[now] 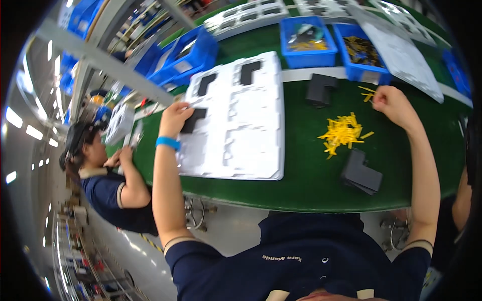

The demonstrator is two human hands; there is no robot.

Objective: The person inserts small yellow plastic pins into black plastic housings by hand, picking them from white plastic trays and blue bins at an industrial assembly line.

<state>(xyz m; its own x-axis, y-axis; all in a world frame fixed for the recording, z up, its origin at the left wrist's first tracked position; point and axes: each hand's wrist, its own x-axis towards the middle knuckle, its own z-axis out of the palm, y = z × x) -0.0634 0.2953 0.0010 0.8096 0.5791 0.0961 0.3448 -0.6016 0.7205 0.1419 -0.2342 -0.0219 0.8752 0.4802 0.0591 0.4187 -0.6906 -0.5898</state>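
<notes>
My left hand (175, 119) reaches over the left side of a white moulded tray (253, 145), fingers closed on the edge of a black L-shaped piece (195, 121). Two similar black pieces lie in the tray's far pockets. On the right, my right hand (394, 106) is closed, with a few thin yellow strips (367, 93) showing at its fingertips. Nearer to me lies a loose pile of yellow strips (342, 132). One stack of dark L-shaped pieces (320, 90) is beyond this pile, another stack (360, 173) on its near side.
Blue bins stand at the back: one holds bagged and yellow parts (307, 57), another many small strips (366, 72). A white panel (401, 57) leans by them. More white trays (246, 19) lie farther back. A co-worker (108, 175) sits at the left, beside a slanted metal post (105, 57).
</notes>
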